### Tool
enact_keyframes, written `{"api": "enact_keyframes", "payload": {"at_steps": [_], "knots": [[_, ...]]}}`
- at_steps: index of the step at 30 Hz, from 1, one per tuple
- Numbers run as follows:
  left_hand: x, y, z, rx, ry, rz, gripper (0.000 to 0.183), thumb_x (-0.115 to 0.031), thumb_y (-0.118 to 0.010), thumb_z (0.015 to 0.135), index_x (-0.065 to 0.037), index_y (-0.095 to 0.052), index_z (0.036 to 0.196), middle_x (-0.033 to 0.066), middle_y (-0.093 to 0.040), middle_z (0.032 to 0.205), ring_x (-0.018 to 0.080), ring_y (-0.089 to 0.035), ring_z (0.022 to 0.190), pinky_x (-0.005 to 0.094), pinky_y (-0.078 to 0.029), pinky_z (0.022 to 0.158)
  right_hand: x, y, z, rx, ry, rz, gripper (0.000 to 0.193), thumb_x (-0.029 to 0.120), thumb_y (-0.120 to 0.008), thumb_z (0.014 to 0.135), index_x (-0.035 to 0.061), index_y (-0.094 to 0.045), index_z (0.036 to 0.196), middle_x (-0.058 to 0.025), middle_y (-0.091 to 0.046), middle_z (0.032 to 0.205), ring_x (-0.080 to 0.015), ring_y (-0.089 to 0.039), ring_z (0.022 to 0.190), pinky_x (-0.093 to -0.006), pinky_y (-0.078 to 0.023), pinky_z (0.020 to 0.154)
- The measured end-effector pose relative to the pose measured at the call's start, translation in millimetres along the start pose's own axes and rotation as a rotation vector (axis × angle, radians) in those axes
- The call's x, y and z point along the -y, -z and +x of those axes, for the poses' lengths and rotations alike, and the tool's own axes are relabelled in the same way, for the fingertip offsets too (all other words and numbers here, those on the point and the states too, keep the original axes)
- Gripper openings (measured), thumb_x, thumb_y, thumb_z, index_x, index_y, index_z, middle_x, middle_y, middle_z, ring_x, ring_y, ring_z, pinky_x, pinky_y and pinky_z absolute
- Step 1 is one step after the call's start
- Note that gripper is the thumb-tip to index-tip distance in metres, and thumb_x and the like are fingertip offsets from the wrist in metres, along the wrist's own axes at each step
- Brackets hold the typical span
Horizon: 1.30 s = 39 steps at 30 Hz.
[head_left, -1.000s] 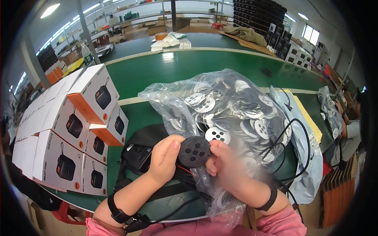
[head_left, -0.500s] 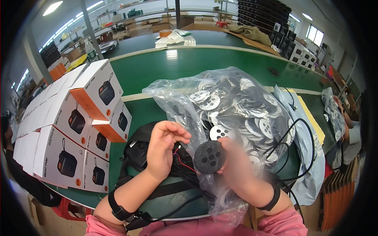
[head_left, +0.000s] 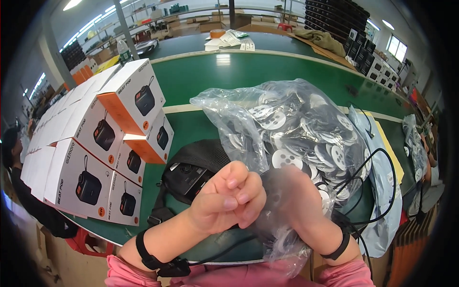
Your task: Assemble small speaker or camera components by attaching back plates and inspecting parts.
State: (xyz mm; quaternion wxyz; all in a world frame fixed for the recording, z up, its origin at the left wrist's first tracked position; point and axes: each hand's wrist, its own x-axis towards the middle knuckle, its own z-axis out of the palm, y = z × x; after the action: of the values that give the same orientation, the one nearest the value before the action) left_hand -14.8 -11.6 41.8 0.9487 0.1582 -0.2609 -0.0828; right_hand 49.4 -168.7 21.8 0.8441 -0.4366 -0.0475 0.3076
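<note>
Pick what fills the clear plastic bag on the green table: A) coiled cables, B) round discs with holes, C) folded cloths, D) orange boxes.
B: through the clear plastic bag show many round grey and white discs pierced with holes, piled on the green table.

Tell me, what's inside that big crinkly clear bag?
The clear plastic bag is packed with round flat discs, grey and white, with holes in them. The right hand is behind the plastic, blurred; its grip cannot be made out.
</note>
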Motion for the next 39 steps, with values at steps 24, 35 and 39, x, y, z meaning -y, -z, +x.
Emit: {"api": "enact_keyframes", "payload": {"at_steps": [24,35,39], "knots": [[-6,37,-2,-0.131,-0.271,1.727,0.008,-0.005,-0.051,0.079,-0.003,-0.053,0.086,0.0083,-0.052,0.082,0.0225,-0.052,0.073,0.0302,-0.041,0.061,8,-15,-10,-0.122,-0.017,-0.085,0.027,0.026,-0.052,0.083,0.0029,-0.054,0.097,-0.0074,-0.059,0.085,-0.0185,-0.058,0.074,-0.0290,-0.047,0.063],[-2,41,-1,-0.065,-0.280,1.803,0.012,-0.010,-0.054,0.074,-0.002,-0.054,0.084,0.0110,-0.052,0.078,0.0298,-0.051,0.076,0.0368,-0.040,0.067,8,-2,-6,-0.033,-0.013,-0.080,0.034,0.025,-0.051,0.084,0.0007,-0.050,0.107,-0.0116,-0.059,0.101,-0.0242,-0.058,0.092,-0.0354,-0.049,0.076],[-4,41,-1,-0.040,-0.243,1.824,0.015,-0.010,-0.054,0.074,-0.002,-0.054,0.086,0.0112,-0.052,0.082,0.0308,-0.051,0.080,0.0373,-0.041,0.070,8,-2,-6,-0.046,-0.022,-0.081,0.035,0.025,-0.050,0.084,0.0007,-0.050,0.108,-0.0118,-0.059,0.101,-0.0239,-0.058,0.092,-0.0354,-0.049,0.077]]}}
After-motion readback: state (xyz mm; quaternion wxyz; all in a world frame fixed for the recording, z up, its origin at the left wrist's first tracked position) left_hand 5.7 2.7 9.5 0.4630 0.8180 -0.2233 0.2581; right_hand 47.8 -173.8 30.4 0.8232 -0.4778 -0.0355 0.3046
